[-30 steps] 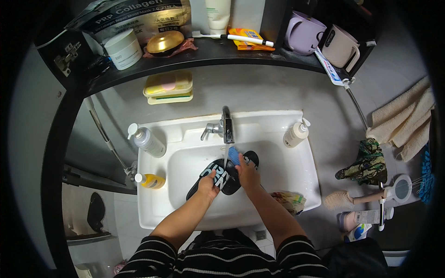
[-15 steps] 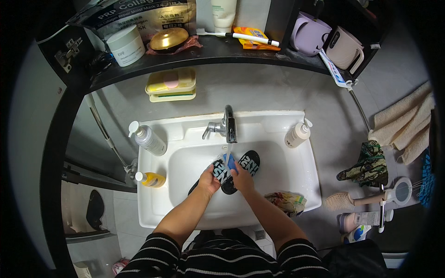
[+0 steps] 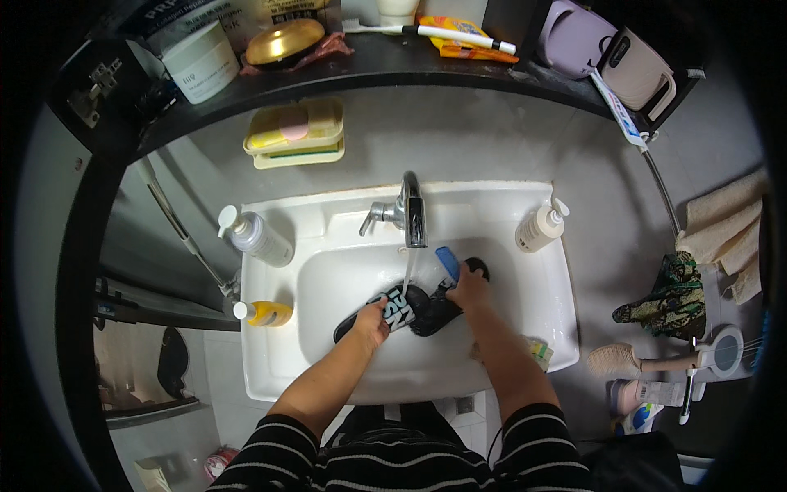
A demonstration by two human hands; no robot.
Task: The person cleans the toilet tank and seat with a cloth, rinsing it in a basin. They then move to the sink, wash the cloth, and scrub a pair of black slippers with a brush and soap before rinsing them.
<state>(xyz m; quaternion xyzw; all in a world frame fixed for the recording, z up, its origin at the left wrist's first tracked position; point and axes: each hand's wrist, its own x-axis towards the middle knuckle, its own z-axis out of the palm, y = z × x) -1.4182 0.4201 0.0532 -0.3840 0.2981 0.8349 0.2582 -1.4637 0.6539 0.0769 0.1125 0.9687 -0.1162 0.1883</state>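
Observation:
A black slide sandal [image 3: 397, 310] with pale lettering on its strap lies tilted in the white sink [image 3: 316, 283]. My left hand [image 3: 373, 324] is closed on its strap, beside the stream from the chrome faucet [image 3: 415, 217]. My right hand [image 3: 470, 289] grips a small blue scrub brush [image 3: 448, 262], held above the second black slide sandal [image 3: 433, 318]. That second sandal lies at an angle to the right of the first, partly covered by my right hand. Its lettering is out of sight.
Pump bottles [image 3: 261, 239] stand on the sink's left rim, with a yellow bottle [image 3: 269, 314] nearer me. Another pump bottle [image 3: 539, 230] is at the right. A crumpled patterned cloth or wrapper [image 3: 537, 353] sits by my right forearm. A dark shelf [image 3: 377, 79] spans the far side.
My right hand has moved right with the blue brush, away from the water stream. The second sandal has turned, and its lettering no longer shows. My left hand still holds the first sandal.

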